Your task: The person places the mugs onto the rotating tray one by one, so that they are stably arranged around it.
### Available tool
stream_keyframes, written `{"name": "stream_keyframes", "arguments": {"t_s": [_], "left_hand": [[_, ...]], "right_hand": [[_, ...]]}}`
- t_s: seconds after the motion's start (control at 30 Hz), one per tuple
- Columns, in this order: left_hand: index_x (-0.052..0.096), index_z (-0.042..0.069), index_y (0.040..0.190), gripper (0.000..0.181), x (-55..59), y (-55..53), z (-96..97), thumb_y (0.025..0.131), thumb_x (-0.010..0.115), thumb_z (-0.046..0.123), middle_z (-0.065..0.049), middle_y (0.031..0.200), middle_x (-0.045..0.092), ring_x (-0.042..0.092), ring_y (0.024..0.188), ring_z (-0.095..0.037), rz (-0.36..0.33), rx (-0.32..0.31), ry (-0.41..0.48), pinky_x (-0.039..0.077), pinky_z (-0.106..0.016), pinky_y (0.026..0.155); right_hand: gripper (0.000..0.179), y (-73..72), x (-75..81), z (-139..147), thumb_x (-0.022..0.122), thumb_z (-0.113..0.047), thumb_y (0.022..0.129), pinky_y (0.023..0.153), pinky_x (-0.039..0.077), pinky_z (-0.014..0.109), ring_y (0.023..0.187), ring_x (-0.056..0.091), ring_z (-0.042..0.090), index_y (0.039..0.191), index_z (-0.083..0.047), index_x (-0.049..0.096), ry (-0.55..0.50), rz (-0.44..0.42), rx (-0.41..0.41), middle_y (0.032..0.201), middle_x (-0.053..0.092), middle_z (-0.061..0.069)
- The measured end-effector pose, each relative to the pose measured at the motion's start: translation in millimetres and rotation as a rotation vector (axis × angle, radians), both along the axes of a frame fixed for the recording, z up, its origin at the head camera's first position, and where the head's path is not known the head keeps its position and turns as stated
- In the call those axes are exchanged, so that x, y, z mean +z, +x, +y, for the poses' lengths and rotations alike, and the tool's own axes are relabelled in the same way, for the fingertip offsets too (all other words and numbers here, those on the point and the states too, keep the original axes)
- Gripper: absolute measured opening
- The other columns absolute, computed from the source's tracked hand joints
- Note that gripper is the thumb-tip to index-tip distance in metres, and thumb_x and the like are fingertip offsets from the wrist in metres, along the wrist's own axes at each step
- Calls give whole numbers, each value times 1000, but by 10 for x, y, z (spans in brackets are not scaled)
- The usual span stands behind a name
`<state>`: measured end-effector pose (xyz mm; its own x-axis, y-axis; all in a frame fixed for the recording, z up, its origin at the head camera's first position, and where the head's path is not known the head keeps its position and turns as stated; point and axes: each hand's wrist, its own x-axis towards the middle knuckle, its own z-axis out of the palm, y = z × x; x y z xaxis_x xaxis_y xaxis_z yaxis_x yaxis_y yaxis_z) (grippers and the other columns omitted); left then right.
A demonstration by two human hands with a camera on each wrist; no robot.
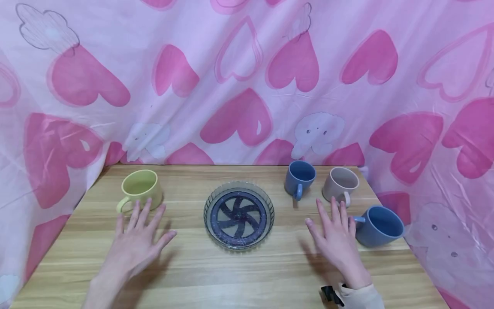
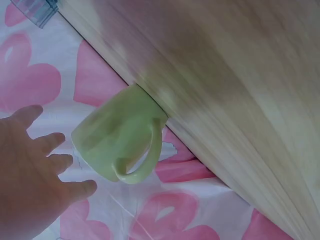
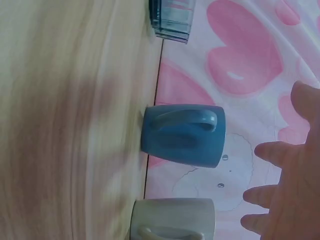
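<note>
1. Plainly, neither hand grips anything: the left hand and the right hand hover above the table, fingers spread and apart from the mugs in the wrist views.
2. Near the left fingertips, at the left of the frame, stands the green mug — handle toward the lower left. Hooking that handle should be steadier than pinching the rim.
3. At the right of the frame, the gray mug stands between the upper blue mug and the lower blue mug. The lower one's handle points left, near the right little finger, so a slow, clear approach seems wise.
4. Mid-frame, between the hands, sits the glass dish. It looks smooth and shallow — opposite sides of its rim, held level, should serve best.
5. Behind everything hangs the heart-patterned cloth; avoid nudging mugs into it.
</note>
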<state>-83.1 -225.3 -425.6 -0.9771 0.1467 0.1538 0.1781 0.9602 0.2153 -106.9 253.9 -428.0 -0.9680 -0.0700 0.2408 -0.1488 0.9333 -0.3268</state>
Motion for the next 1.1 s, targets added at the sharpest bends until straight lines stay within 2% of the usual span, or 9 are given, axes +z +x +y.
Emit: {"name": "stream_keyframes", "arguments": {"t_s": [0.33,0.47,0.6,0.8,0.97,1.1], "left_hand": [[31,12,154,66,43,-68,94,102,33,54,-25,156,23,23,138,-50,-47,-25,97,16,-70,107],[38,10,151,63,62,-111,131,103,32,52,-23,154,30,34,134,-48,-71,-38,147,28,-68,104],[43,8,148,63,63,-153,200,104,32,51,-23,149,37,40,130,-47,-109,-54,193,34,-67,101],[49,3,142,69,42,-203,257,100,38,57,-26,140,48,48,122,-48,-116,-53,178,37,-65,99],[51,-1,139,63,-3,-272,267,101,46,49,-24,134,55,51,121,-46,-129,-94,245,38,-63,100],[49,-6,138,61,-40,-354,291,101,49,43,-23,127,60,57,116,-41,-198,-131,322,40,-59,101]], "right_hand": [[62,-6,23,67,59,-37,98,102,16,77,142,9,50,147,-5,41,-194,20,35,155,18,31],[57,-50,28,79,61,-32,97,98,23,78,138,19,53,144,-4,44,-266,19,44,154,22,29],[50,-89,31,86,59,-29,98,97,30,74,133,31,50,141,-5,49,-323,31,33,150,31,26],[42,-140,21,72,59,-24,99,93,46,61,126,44,42,136,-3,54,-402,50,45,144,42,21],[39,-222,3,47,58,-24,100,92,49,56,122,50,36,134,-5,55,-487,25,13,140,48,18],[36,-318,-43,12,59,-24,99,87,52,30,116,57,32,130,-5,59,-556,31,-15,131,56,15]]}}
